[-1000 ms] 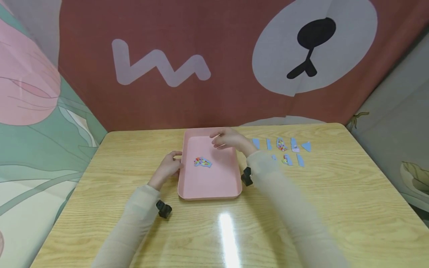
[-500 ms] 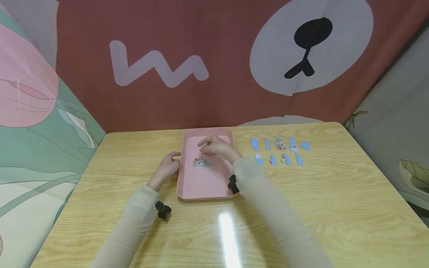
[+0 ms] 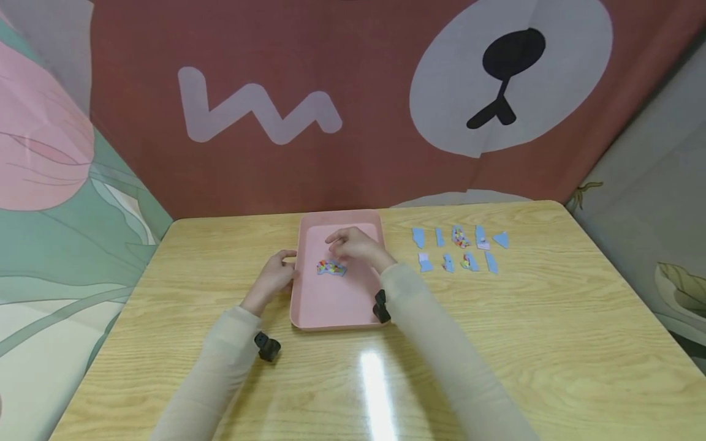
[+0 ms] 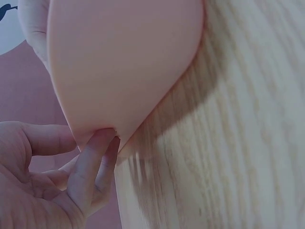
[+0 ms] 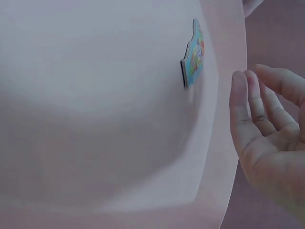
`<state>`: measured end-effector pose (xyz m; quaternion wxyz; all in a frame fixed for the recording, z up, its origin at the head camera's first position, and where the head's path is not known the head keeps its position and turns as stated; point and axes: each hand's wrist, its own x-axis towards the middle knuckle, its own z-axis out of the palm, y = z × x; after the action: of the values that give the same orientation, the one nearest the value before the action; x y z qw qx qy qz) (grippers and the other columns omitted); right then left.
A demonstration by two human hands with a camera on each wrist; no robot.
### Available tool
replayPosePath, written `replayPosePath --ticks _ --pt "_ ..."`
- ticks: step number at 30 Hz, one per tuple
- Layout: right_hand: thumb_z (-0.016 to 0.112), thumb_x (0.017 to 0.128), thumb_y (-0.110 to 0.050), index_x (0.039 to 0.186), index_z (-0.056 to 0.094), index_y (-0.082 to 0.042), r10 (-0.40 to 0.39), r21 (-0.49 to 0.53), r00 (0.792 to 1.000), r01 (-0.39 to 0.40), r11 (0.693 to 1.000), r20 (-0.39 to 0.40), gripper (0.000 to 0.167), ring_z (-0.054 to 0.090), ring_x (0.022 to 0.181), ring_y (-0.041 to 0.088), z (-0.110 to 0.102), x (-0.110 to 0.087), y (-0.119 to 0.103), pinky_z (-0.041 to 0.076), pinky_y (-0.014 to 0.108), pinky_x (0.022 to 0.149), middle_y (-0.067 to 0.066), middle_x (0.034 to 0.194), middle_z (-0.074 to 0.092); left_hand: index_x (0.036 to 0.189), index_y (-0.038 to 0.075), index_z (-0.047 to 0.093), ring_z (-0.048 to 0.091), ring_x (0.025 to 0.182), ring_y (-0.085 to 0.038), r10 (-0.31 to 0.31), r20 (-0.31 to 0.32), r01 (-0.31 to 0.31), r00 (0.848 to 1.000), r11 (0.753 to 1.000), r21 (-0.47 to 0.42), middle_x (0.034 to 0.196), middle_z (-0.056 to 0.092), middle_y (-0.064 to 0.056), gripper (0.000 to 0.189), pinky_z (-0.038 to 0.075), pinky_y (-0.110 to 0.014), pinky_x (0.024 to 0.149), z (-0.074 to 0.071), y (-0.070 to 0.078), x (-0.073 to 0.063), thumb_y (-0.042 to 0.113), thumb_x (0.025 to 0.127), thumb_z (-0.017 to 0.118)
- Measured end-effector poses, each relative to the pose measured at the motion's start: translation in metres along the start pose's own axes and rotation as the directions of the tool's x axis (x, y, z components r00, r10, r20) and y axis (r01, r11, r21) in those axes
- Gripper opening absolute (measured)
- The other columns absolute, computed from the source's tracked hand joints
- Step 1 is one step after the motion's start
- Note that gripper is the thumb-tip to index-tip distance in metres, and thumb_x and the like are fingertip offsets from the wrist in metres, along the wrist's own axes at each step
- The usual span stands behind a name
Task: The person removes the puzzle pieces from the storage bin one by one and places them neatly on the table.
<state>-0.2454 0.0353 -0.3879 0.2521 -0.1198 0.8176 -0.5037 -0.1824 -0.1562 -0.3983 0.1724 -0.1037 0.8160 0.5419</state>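
Observation:
A pink tray (image 3: 331, 309) lies on the wooden table, holding one flat, irregular puzzle piece (image 3: 331, 268) with a multicoloured pattern and blue edges. At the tray's left side, my left hand (image 3: 274, 277) grips the rim; in the left wrist view its fingers (image 4: 88, 164) press against the tray wall. My right hand (image 3: 358, 245) hovers over the tray just beyond the piece, with nothing in it. In the right wrist view the fingers (image 5: 240, 102) are loosely bent and apart from the puzzle piece (image 5: 194, 57).
Right of the tray, several blue puzzle pieces lie in two rows, among them a triangular piece (image 3: 501, 239) and one with a multicoloured pattern (image 3: 460, 236). A brown curtain (image 3: 375, 165) with a printed animal face hangs behind the table (image 3: 551, 343).
My right hand has moved left and slightly nearer over the tray, uncovering pieces at the left end of the rows, and then almost stopped. My left hand stays at the rim.

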Motion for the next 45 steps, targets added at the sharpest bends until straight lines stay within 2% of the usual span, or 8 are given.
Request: replayPosePath --ticks 8,14,19,24,28,29,36,45 --pt "0.052 0.083 0.009 0.122 0.058 0.005 0.021 0.024 1.0 -0.021 1.0 -0.014 0.04 0.054 0.072 0.01 0.001 0.005 0.005 0.046 0.018 0.062 0.017 0.106 0.063 0.145 -0.004 0.028 0.062 0.093 -0.025 0.005 0.014 -0.005 1.0 1.0 -0.002 0.133 0.049 -0.034 0.059 0.057 -0.033 0.073 0.0 0.001 -0.004 -0.003 0.088 0.041" --pt "0.057 0.08 0.008 0.119 0.06 0.003 -0.002 -0.115 1.0 0.004 0.993 0.023 0.04 0.054 0.079 0.011 0.004 0.005 0.008 0.042 0.016 0.061 0.019 0.11 0.065 0.145 -0.004 0.028 0.063 0.088 -0.024 0.01 0.016 -0.01 1.0 1.0 -0.008 0.131 0.05 -0.034 0.059 0.056 -0.032 0.07 0.0 0.0 -0.004 -0.003 0.088 0.04" --pt "0.062 0.077 0.009 0.114 0.063 0.001 0.01 -0.21 0.999 0.0 0.978 0.045 0.039 0.059 0.095 0.018 0.007 0.008 0.011 0.05 0.022 0.071 0.016 0.111 0.067 0.145 -0.003 0.03 0.062 0.084 -0.021 0.002 0.008 -0.002 1.0 1.0 0.0 0.129 0.052 -0.033 0.058 0.055 -0.03 0.067 0.001 0.001 -0.003 -0.003 0.088 0.04" --pt "0.073 0.071 0.005 0.104 0.067 -0.006 -0.037 -0.254 0.996 0.058 0.965 0.086 0.035 0.058 0.09 0.015 0.007 0.029 0.029 0.051 0.024 0.076 0.006 0.096 0.066 0.145 -0.001 0.03 0.062 0.08 -0.019 -0.005 0.005 0.005 1.0 1.0 0.004 0.129 0.052 -0.032 0.058 0.054 -0.028 0.064 0.0 0.002 -0.002 -0.003 0.087 0.04" --pt "0.074 0.068 0.007 0.107 0.067 -0.005 -0.003 -0.299 0.994 0.035 0.954 0.107 0.041 0.056 0.09 0.016 0.008 0.038 0.031 0.051 0.024 0.075 0.008 0.097 0.064 0.145 -0.001 0.03 0.063 0.086 -0.022 -0.003 0.004 0.003 1.0 1.0 -0.003 0.131 0.051 -0.032 0.059 0.056 -0.03 0.069 0.0 0.004 -0.002 -0.003 0.088 0.04" --pt "0.072 0.07 0.008 0.111 0.066 -0.002 0.033 -0.325 0.994 0.002 0.946 0.101 0.043 0.055 0.094 0.018 0.009 0.029 0.021 0.05 0.025 0.078 0.01 0.101 0.063 0.146 -0.002 0.03 0.063 0.087 -0.023 -0.002 0.004 0.002 1.0 1.0 -0.004 0.131 0.051 -0.033 0.059 0.056 -0.031 0.07 0.0 0.004 -0.002 -0.003 0.088 0.04" --pt "0.069 0.076 0.008 0.114 0.065 -0.001 0.022 -0.413 0.996 0.013 0.911 0.081 0.04 0.051 0.091 0.015 0.011 0.009 0.007 0.044 0.019 0.079 0.01 0.103 0.062 0.146 -0.003 0.029 0.064 0.092 -0.027 0.005 0.01 -0.005 1.0 1.0 -0.01 0.132 0.05 -0.034 0.059 0.057 -0.036 0.076 0.0 0.005 -0.003 -0.004 0.088 0.04" --pt "0.068 0.074 0.01 0.108 0.063 -0.002 0.026 -0.361 0.996 0.004 0.933 0.08 0.037 0.048 0.082 0.014 0.01 0.004 0.006 0.042 0.017 0.066 0.004 0.09 0.054 0.146 -0.002 0.029 0.064 0.091 -0.026 -0.013 0.004 0.013 1.0 1.0 0.009 0.132 0.051 -0.032 0.059 0.057 -0.034 0.072 0.0 0.003 -0.003 -0.003 0.088 0.041"
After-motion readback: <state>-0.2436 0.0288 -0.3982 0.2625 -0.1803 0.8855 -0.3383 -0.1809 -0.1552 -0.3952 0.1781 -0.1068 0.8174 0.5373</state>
